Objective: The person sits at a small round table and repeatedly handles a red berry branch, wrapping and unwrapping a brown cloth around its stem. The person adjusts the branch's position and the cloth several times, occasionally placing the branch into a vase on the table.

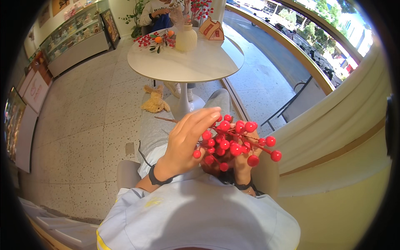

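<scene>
A branch of glossy artificial red berries (225,144) is held above my lap. My left hand (184,142) wraps its left side, fingers extended over the stem and the thumb among the lower berries. The brown end of the stem (166,119) pokes out to the left behind that hand. My right hand (247,161) holds the cluster from the right and behind, with its fingers largely hidden by the berries. Both wrists wear dark bands.
A round white table (187,67) ahead carries a vase (186,39), berry sprigs with orange fruit (158,40) and a house-shaped card box (212,29). A person (154,12) sits beyond it. A plush toy (154,101) lies near the table's foot. A curtain (331,137) hangs at right.
</scene>
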